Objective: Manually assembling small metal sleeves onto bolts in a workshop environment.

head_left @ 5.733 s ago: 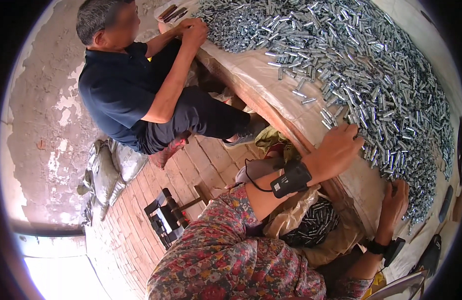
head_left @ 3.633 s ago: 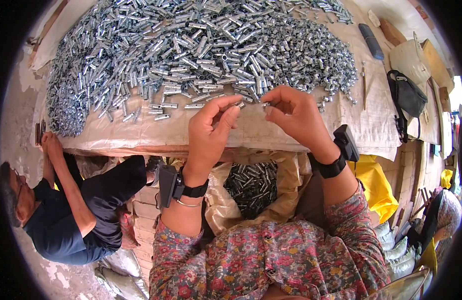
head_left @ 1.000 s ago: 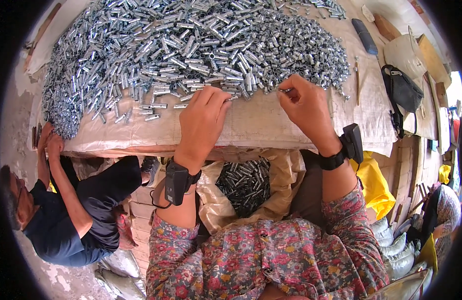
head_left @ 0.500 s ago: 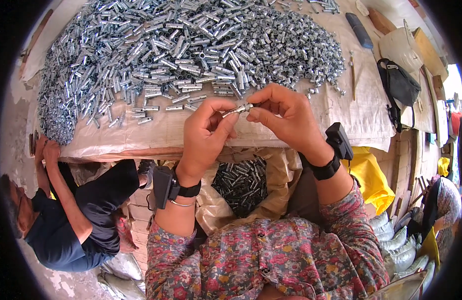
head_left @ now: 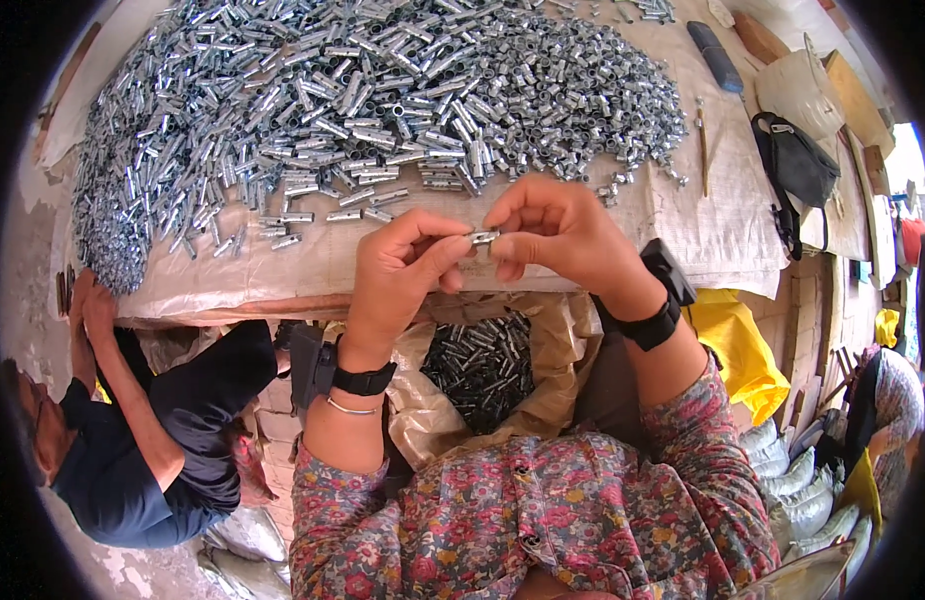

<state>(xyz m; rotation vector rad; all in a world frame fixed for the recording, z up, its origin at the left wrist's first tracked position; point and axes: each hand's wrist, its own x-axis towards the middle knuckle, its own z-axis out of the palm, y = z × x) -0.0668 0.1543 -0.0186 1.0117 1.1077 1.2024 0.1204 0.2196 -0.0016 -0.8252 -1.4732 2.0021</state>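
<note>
Between both hands, just above the near part of the cloth-covered table, is a small shiny metal sleeve (head_left: 484,238). My left hand (head_left: 408,262) pinches its left end between thumb and forefinger. At the other end, the thumb and fingers of my right hand (head_left: 553,235) are closed on it. My fingertips hide much of the piece. Beyond the hands spreads a big heap of silvery metal tubes (head_left: 353,100), with shorter metal nuts or collars (head_left: 593,95) on its right side. Several loose tubes lie at the heap's near edge.
Below the table edge an open tan sack (head_left: 553,370) holds many dark metal tubes (head_left: 478,370). A thin rod (head_left: 703,150), a dark case (head_left: 716,58) and a black bag (head_left: 798,165) lie at the right. One co-worker (head_left: 133,430) sits at the left, another person (head_left: 893,400) far right.
Both hands have shifted slightly, the left a little down and leftward. The metal piece has turned from slanted to nearly level, and my fingers cover more of it.
</note>
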